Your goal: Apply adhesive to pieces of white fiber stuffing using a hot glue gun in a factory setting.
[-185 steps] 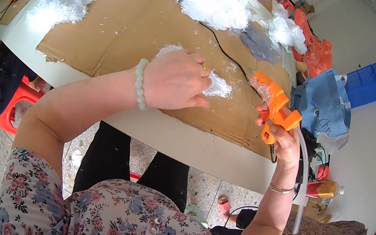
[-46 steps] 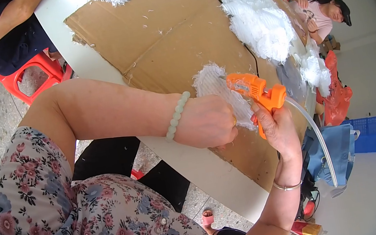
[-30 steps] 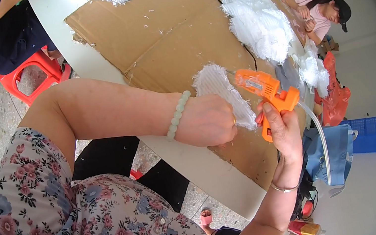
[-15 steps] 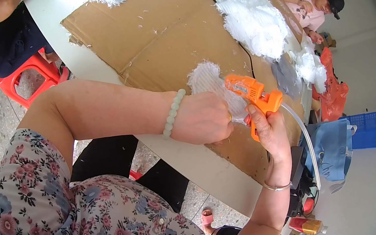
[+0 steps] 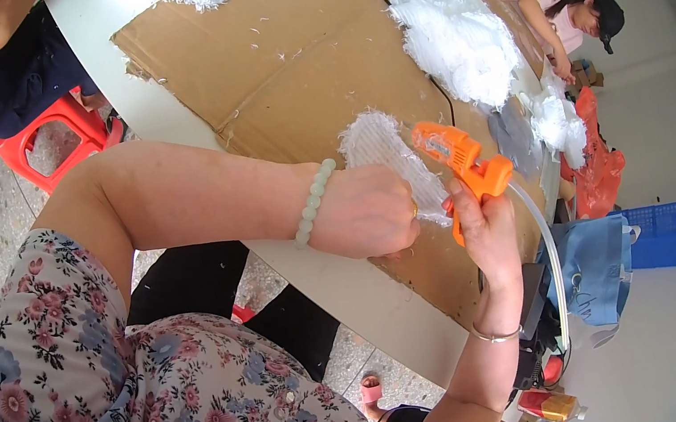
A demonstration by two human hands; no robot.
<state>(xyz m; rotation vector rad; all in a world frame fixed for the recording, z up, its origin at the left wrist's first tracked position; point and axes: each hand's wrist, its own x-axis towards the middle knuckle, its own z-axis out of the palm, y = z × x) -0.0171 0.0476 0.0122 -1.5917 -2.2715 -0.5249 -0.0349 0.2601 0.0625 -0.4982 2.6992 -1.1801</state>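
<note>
Two hands busy above the desk [image 5: 157, 107]. Left hand [image 5: 367, 211] closed round a white fluffy piece [image 5: 387, 153]. Right hand [image 5: 485, 226] clenched on an orange glue gun [image 5: 463, 163], nozzle touching the fluff.

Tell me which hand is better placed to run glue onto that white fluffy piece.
Right, probably. The right hand already grips the orange glue gun, its nozzle at the white fluffy piece. The left hand is busy holding that piece.

The left hand [image 5: 365, 211] grips a white fluffy piece [image 5: 387, 153] over the cardboard [image 5: 285, 66]; the right hand [image 5: 486, 230] holds an orange glue gun [image 5: 464, 166] against it.
</note>
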